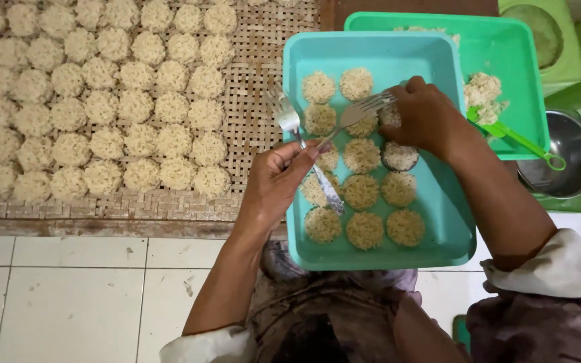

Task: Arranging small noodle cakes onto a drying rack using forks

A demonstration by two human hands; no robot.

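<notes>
The woven mat and its rows of noodle rounds run off the top and left edges, the right hand covers whatever its fingertips are on in the teal tray, and the green tray sits half hidden behind it.

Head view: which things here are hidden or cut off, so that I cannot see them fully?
- Noodle round under the right hand: the fingers cover it.
- Fork handles: the left hand wraps both.
- Green tray: the teal tray overlaps its left part.
- Woven mat of noodle rounds: cut off by the top and left edges.
- Metal bowl: its contents cannot be seen.
</notes>
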